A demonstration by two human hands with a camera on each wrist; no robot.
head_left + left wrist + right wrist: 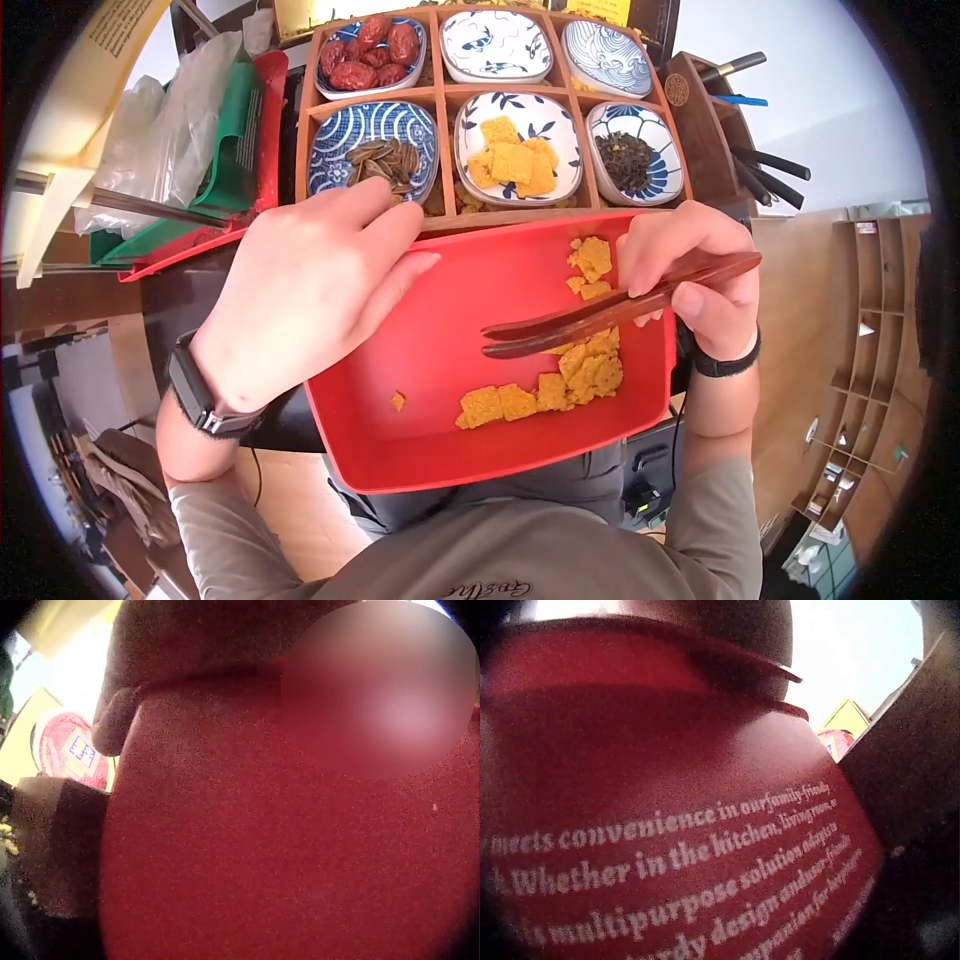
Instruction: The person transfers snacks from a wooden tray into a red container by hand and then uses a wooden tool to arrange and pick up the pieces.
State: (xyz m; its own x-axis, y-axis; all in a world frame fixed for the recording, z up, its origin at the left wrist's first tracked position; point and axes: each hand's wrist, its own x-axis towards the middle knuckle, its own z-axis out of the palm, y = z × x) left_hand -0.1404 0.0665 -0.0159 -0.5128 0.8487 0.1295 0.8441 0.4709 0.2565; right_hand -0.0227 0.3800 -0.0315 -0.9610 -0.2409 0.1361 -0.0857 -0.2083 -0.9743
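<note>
Wooden tongs (600,315) are in my right hand (700,275), pinched between thumb and fingers at the tray's right side. Their tips stand a little apart over the red tray (400,460), with nothing between them. Square yellow crackers (590,370) lie along the tray's right and near sides; a small crumb (398,401) sits to the left. My left hand (310,265) grips the tray's far-left rim, thumb inside. In the left wrist view the tray's red wall (262,847) fills most of the picture; printed text covers the tray's outer wall (667,892) in the right wrist view.
Beyond the tray stands a wooden compartment box (445,120) with patterned bowls: red dates (370,55), seeds (385,165), more yellow crackers (512,160), dark dried leaves (625,160). A green bin (230,140) with plastic bags is at left, a pen holder (705,110) at right.
</note>
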